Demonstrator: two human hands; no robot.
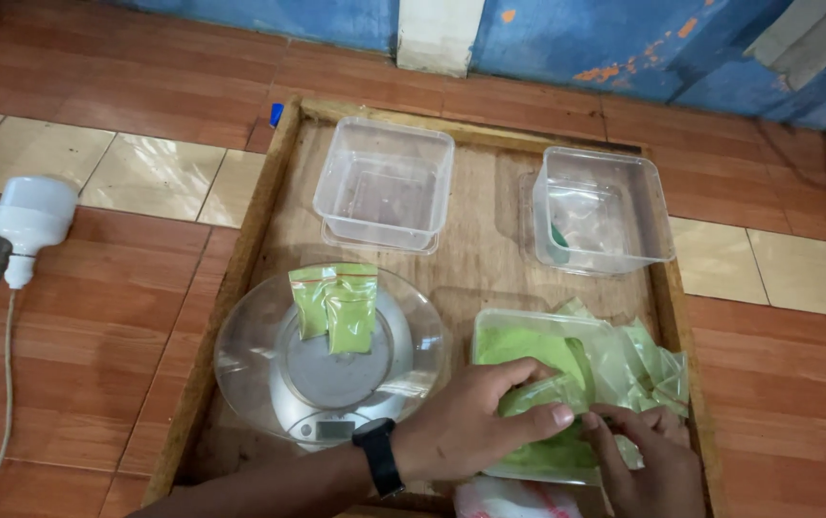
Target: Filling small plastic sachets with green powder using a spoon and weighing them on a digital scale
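Far to the left of both hands, a white lamp bulb (34,219) lies on the tiled floor (96,317) with its cord trailing toward the person, well apart from the work. Just left of the left hand (475,422) stands a round kitchen scale (331,360) with a clear glass plate; two small packets of green powder (336,305) lie on it, flat and side by side — placed there, I judge, so their weight can be read on the little display near the wrist with the black watch (378,456). The left hand's grip is clenched around a small clear bag (552,391), holding it over the plastic tub of green powder (528,347), probably so spilled powder falls back inside. The right hand (648,460) touches the same bag with its fingertips; whether it pinches it I cannot tell. Beyond the hands, two empty clear containers (384,182) wait on the wooden tray (240,278) — and loose bags (657,369) lie just right of the tub, within easy reach.
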